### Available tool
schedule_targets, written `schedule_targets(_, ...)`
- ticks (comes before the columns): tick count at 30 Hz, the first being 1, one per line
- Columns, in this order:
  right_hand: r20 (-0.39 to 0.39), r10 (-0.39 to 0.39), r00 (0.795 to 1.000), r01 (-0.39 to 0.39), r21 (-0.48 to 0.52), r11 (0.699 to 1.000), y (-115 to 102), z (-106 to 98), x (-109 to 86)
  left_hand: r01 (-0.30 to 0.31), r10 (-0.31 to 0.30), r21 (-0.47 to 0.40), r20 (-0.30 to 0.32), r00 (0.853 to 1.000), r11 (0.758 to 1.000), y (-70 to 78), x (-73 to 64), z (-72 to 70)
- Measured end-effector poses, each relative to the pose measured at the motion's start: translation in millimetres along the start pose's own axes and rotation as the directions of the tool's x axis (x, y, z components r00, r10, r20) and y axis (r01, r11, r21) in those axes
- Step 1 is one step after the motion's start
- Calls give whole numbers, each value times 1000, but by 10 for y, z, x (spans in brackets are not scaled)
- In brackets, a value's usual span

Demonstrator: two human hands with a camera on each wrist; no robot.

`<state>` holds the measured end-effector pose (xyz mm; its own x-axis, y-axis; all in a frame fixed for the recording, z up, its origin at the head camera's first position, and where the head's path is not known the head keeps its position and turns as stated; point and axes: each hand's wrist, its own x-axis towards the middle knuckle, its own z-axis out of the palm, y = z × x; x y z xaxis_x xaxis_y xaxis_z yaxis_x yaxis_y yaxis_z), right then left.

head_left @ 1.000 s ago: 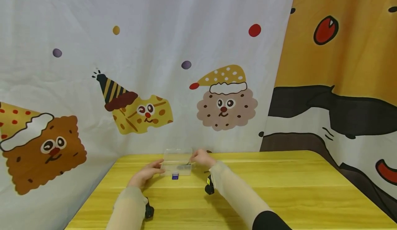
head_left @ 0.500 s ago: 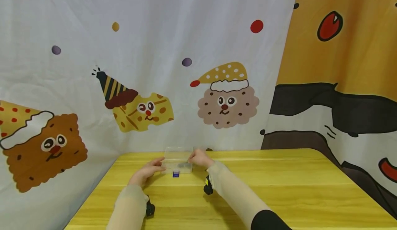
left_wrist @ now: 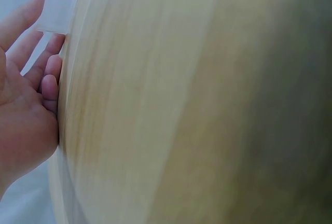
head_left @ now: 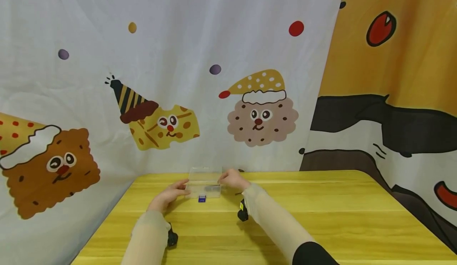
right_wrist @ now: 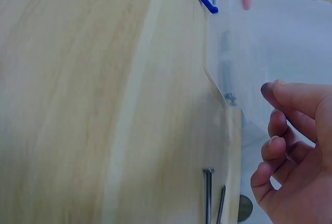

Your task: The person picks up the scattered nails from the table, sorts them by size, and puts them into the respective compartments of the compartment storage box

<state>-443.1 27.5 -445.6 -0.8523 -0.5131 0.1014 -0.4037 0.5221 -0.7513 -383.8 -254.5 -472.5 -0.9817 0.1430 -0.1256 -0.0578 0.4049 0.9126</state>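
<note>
Box (head_left: 195, 192) of clear plastic, lid (head_left: 205, 174) raised at the back, blue clasp (head_left: 202, 198) at the front, on the far part of the tabletop (head_left: 285, 209); small metal pieces (right_wrist: 231, 98) inside. At its left side: left hand (head_left: 168, 196), fingers loosely extended, nothing gripped. At its right edge: right hand (head_left: 233, 179), tips of thumb and forefinger close together; any object between them impossible to tell. Farther right: flat-headed nail (right_wrist: 208, 195), thinner metal rod (right_wrist: 221, 203). Behind: printed curtain (head_left: 171, 31).
</note>
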Motion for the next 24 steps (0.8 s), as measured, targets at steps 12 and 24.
schedule_targets(12, -57, 20, 998, -16, 72, 997, 188, -317, -199, 5, -5, 12, -2, 1000, 1000, 66, -34, 12)
schedule_targets(24, -107, 57, 993, -50, 69, 996, 451, -564, -494, 4, -4, 19, 14, 1000, 1000, 8, 5, -13)
